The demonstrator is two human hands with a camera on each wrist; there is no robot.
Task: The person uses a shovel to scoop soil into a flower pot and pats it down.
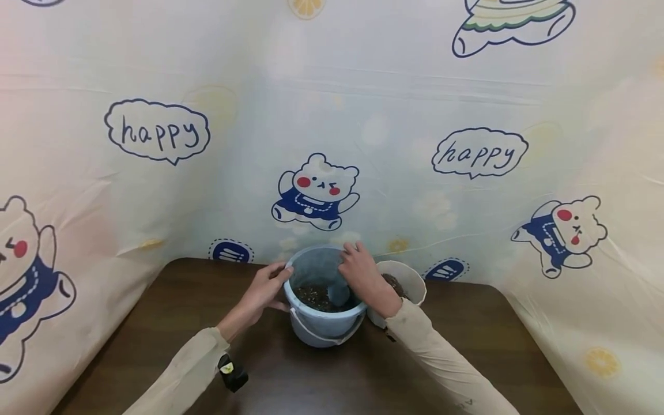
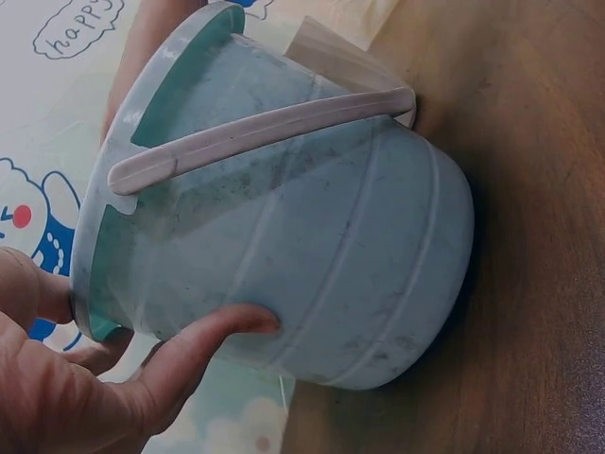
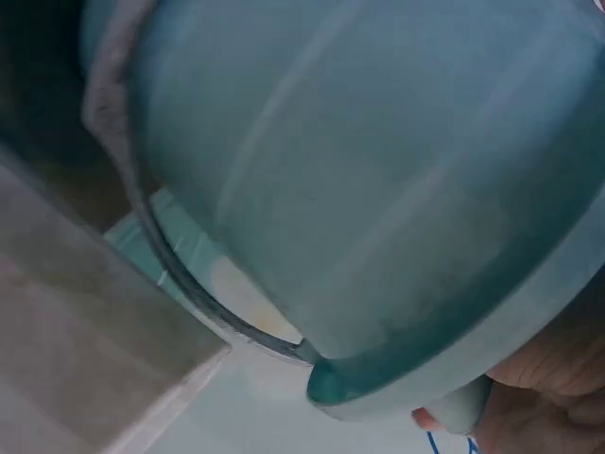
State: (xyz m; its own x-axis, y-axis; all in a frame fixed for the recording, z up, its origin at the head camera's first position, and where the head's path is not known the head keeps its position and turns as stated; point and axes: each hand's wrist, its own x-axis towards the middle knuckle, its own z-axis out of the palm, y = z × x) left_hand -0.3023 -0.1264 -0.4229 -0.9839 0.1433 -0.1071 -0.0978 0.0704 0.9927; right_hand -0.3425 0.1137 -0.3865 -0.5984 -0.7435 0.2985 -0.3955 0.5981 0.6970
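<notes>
Steadying blue bucket (image 1: 321,327), lower centre of frame: my left hand (image 1: 264,290) grips rim (image 2: 85,236), my right hand (image 1: 362,275) grips scoop (image 1: 339,295) inside. Prying hard could tip bucket, spilling soil (image 1: 311,297).

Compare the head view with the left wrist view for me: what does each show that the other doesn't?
Only the head view shows the dark soil inside the blue bucket and the blue scoop in there with it. Only the left wrist view shows the green underside of the bucket's rim and the dark smudges on its outer wall. Both show the bucket, its pale handle, the left hand holding it at the rim, the wooden table and the printed backdrop.
</notes>
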